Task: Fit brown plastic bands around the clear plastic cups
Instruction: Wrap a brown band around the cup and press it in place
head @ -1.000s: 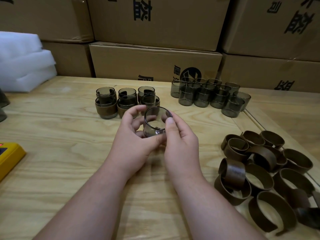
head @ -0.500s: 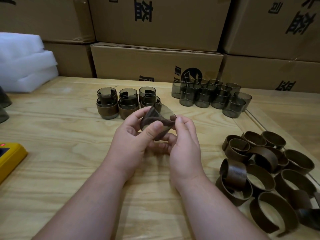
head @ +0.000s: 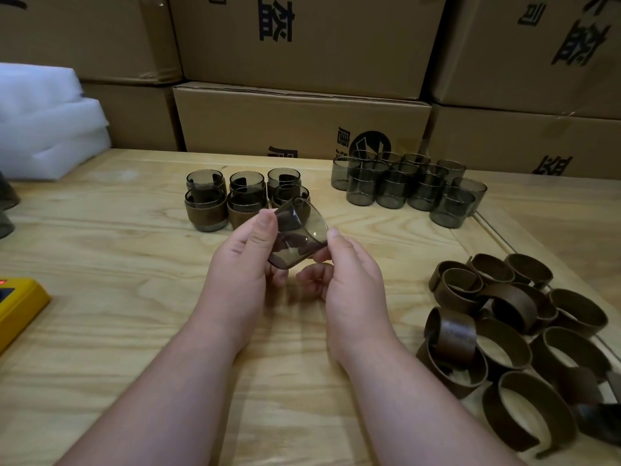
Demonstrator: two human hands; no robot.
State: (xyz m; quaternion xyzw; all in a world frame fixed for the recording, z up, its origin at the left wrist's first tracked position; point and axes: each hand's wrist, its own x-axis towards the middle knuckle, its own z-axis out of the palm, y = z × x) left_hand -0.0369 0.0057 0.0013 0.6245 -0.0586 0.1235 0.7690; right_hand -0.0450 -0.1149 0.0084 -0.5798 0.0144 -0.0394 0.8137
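Above the middle of the wooden table (head: 100,264) I hold one smoky clear cup (head: 299,235), tilted with its mouth to the upper right. My left hand (head: 245,274) grips it with the thumb on its upper wall. My right hand (head: 349,274) pinches its right rim, the other fingers curled below. A dark brown band shows through the cup's wall; how it sits I cannot tell. Bare cups (head: 406,188) stand grouped at the back right. Banded cups (head: 215,203) stand at the back, left of centre. Loose brown bands (head: 524,334) lie heaped at the right.
Stacked cardboard boxes (head: 302,122) wall off the table's far edge. White foam sheets (head: 43,122) lie at the back left. A yellow device (head: 16,304) sits at the left edge, with dark cups partly cut off above it.
The cup went from upright, mouth toward me, to tilted on its side. My left thumb moved onto its upper wall and my right thumb slid to the right rim.
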